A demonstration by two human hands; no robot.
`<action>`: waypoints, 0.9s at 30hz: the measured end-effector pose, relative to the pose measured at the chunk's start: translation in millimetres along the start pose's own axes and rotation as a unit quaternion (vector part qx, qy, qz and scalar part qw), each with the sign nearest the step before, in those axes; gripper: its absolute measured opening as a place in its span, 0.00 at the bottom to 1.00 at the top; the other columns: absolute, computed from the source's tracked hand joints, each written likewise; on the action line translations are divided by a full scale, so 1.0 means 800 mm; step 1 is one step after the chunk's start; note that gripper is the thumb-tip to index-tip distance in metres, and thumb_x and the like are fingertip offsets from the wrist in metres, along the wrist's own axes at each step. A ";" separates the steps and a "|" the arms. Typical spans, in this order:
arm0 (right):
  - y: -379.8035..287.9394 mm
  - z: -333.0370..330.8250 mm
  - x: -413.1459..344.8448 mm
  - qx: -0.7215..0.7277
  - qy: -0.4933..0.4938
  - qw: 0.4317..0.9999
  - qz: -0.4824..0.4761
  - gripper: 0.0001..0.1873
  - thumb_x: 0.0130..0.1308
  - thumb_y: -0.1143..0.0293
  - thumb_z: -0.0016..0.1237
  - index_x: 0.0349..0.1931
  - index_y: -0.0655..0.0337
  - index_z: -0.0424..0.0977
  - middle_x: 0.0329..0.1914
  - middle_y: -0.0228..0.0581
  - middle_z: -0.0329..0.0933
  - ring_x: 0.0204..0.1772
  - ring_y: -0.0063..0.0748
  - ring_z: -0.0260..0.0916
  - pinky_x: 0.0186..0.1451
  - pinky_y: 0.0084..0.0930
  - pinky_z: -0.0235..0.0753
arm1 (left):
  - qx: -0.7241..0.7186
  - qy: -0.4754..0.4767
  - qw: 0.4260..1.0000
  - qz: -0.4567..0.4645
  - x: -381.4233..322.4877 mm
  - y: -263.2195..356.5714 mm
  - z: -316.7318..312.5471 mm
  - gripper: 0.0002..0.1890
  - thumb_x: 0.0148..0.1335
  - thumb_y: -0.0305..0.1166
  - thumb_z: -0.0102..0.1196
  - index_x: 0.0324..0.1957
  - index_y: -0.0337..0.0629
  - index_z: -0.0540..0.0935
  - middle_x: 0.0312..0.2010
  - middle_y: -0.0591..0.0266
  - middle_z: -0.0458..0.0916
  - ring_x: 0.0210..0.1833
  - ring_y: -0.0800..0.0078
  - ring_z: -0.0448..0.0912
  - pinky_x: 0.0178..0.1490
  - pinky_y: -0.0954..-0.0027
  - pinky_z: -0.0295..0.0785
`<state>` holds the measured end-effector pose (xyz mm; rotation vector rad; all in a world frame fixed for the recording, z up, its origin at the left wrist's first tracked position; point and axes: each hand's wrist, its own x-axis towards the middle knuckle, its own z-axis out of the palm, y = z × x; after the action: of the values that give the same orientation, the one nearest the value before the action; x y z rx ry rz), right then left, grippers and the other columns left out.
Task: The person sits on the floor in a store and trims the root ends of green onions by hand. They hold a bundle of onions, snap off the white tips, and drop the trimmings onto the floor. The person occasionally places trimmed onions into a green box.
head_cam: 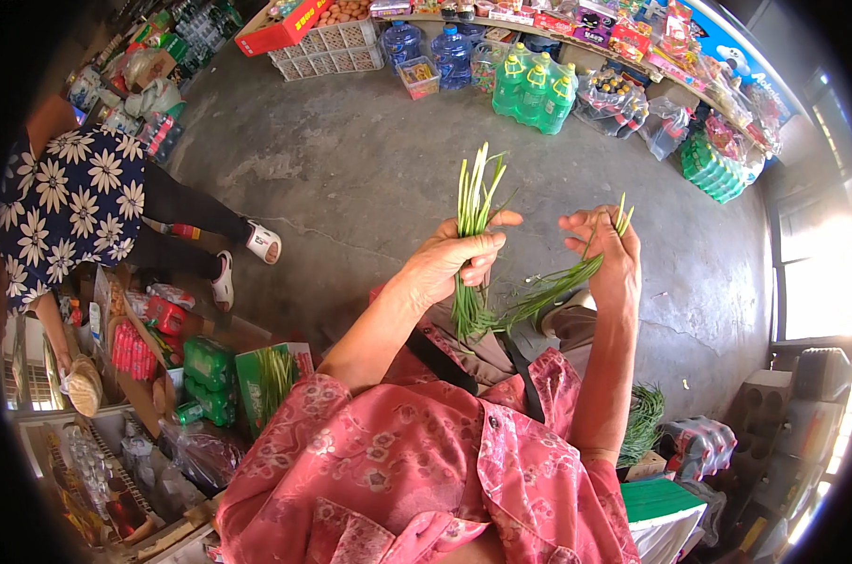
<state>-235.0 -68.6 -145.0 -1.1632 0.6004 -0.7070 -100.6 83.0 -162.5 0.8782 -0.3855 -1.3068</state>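
Observation:
My left hand (468, 254) is closed around an upright bunch of thin green stalks, likely Chinese chives (474, 197), pale ends up and leaves hanging down over my lap. To its right, my right hand (612, 247) grips a smaller bunch of the same chives (560, 285), whose leaves trail down to the left and meet the tips of the first bunch. The two hands are apart, above my knees. More chives (276, 377) stand in a green and white carton at my left, and a heap of greens (643, 419) lies low at my right.
A person in a flowered top (73, 197) stands at the left, one hand at a bagged item (84, 384). Green bottle packs (207, 381) and cartons are near my left elbow. Green bottles (535, 92), water jugs (452, 56) and an egg crate (327, 53) line the far side.

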 end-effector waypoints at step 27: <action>0.025 0.037 0.022 -0.021 -0.165 0.983 0.081 0.05 0.56 0.72 0.48 0.28 0.63 0.74 0.13 0.22 0.63 0.15 0.11 0.54 0.16 0.14 0.52 | 0.102 0.114 0.983 0.103 0.004 -0.005 -0.006 0.10 0.55 0.32 0.53 0.36 0.37 0.73 0.20 0.64 0.72 0.17 0.80 0.66 0.19 0.80 0.58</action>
<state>-198.2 -59.5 -156.5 -1.2227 0.4248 -0.3526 -98.9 81.3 -169.2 1.1182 -0.4228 -0.9747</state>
